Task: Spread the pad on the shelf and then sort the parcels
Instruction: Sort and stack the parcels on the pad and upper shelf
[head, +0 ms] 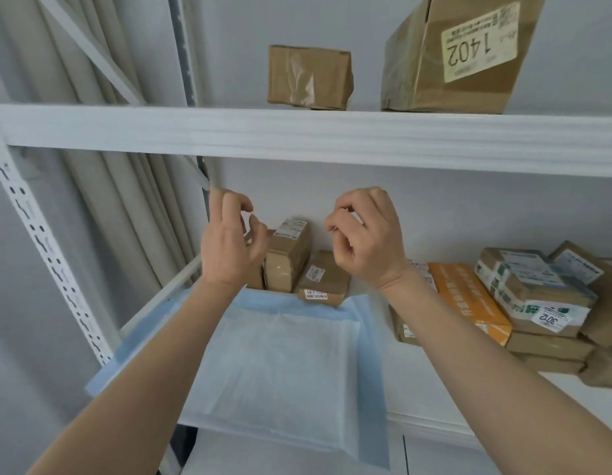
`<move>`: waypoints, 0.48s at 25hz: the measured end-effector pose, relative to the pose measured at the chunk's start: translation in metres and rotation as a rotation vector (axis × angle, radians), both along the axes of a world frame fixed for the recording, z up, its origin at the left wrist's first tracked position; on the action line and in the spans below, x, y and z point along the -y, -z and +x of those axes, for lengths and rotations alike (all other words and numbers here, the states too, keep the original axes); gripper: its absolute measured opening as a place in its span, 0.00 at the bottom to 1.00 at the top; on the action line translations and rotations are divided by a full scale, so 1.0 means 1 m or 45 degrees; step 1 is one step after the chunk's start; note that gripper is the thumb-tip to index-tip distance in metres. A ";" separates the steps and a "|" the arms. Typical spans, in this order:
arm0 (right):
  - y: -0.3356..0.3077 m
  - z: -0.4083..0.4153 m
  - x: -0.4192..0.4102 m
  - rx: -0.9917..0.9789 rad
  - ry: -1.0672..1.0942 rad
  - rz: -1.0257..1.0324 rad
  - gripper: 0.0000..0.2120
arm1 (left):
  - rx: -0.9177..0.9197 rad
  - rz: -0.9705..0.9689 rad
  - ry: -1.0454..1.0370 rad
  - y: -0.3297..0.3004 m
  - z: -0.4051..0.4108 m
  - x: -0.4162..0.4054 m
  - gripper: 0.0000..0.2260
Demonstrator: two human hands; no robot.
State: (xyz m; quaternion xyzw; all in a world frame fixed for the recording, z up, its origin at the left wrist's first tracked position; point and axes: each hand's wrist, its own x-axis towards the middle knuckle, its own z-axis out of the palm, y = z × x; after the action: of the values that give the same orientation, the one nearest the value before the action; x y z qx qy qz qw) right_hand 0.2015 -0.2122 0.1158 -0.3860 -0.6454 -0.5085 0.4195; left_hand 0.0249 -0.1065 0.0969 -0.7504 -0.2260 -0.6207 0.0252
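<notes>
A light blue pad (pixel 284 365) lies spread flat on the left part of the white shelf (pixel 572 389), its front edge hanging over the shelf rim. Three small brown parcels (pixel 287 258) stand and lie on the pad's far edge by the wall. My left hand (pixel 229 245) hovers above them with fingers loosely curled, holding nothing. My right hand (pixel 366 234) is raised beside it, fingers curled, also holding nothing. A pile of parcels (pixel 524 303), among them an orange one (pixel 469 296), sits to the right of the pad.
The upper shelf board (pixel 297 138) crosses just above my hands and carries a small brown box (pixel 309 77) and a large carton labelled 1402 (pixel 462 53). A perforated white upright (pixel 41 241) stands at left, with a curtain (pixel 92 200) behind it.
</notes>
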 end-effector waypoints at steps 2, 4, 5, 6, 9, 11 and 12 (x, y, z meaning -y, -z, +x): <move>0.016 0.001 -0.015 -0.060 0.035 -0.116 0.08 | -0.023 -0.081 0.030 0.015 -0.001 -0.012 0.05; 0.031 0.004 -0.027 -0.152 0.076 -0.268 0.08 | -0.119 -0.213 0.048 0.026 0.002 -0.026 0.07; 0.039 0.006 -0.035 -0.237 0.105 -0.370 0.07 | -0.185 -0.294 0.057 0.031 0.004 -0.037 0.08; 0.048 0.009 -0.045 -0.351 0.148 -0.493 0.07 | -0.250 -0.378 0.063 0.033 0.007 -0.048 0.09; 0.075 0.028 -0.078 -0.792 0.372 -0.978 0.09 | -0.602 -0.706 0.065 0.046 0.019 -0.084 0.12; 0.093 0.039 -0.088 -1.081 0.509 -1.264 0.12 | -0.871 -0.960 0.104 0.068 0.023 -0.109 0.14; 0.102 0.040 -0.090 -1.159 0.565 -1.365 0.15 | -0.960 -1.056 0.135 0.083 0.023 -0.121 0.14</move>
State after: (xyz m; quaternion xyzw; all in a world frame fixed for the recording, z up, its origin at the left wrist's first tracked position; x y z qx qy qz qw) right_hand 0.2418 -0.1226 0.0137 -0.8324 -0.4740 0.0143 0.2868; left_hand 0.0481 0.0144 0.0144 -0.8778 -0.3883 -0.1690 -0.2241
